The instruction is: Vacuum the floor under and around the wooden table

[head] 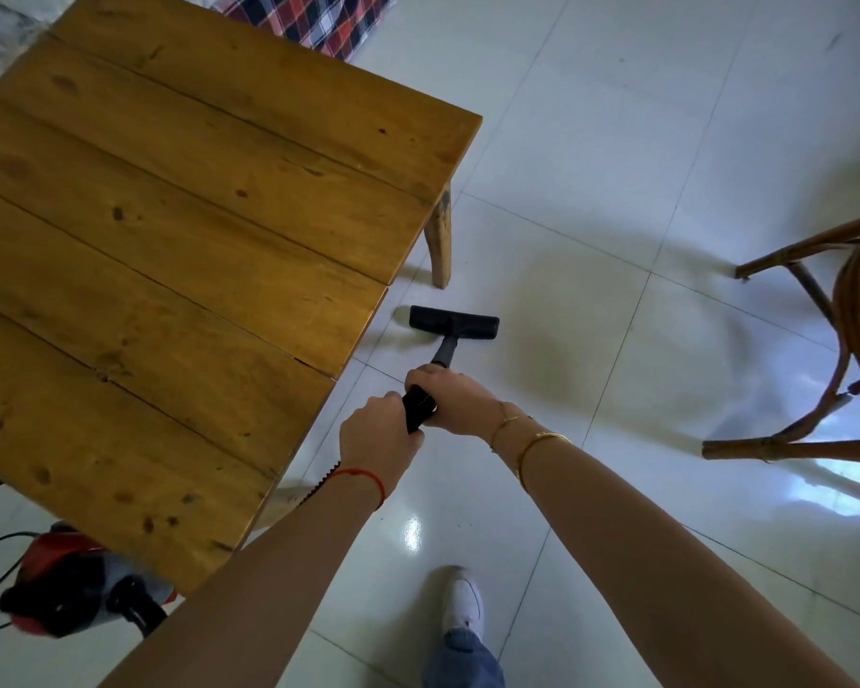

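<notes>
Down at the centre, both hands grip the black wand (420,407); the left hand (376,434) has its fingers curled round the near end, the right hand (450,399) clamps it just ahead, toward 12 o'clock; the nozzle (454,322) lies flat on the white tiled floor (616,166), just beside the worktop (170,250) edge and near its leg (440,240); the red vacuum (65,583) sits at 8 o'clock; a chair (825,350) stands at 3 o'clock; a shoe (463,600) at 6 o'clock.
</notes>
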A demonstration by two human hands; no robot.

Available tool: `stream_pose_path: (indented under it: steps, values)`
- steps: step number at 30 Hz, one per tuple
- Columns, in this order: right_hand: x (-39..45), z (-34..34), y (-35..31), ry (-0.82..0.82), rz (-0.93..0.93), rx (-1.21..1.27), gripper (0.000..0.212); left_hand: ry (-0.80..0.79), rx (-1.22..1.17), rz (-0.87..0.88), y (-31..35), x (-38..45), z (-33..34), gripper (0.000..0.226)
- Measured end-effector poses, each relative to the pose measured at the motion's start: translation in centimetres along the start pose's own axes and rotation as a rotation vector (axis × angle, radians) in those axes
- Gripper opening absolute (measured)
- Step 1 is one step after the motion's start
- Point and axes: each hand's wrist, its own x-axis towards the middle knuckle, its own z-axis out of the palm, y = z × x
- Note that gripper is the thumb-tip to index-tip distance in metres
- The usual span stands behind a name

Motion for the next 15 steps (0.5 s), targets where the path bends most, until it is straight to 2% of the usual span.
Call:
stream_pose_path:
  steps: [7,15]
  values:
    - [-1.6,1.2,-1.1,-0.026,0.021,-0.006,0.029,-0.028,0.016,0.008,-0.6,-2.1,0.1,0.018]
    - [-5.6,5.9,-5.9,-0.043,0.061,0.003,0.025,-0.090,0.062,0.011,-3.9,-8.1,0.8,0.016]
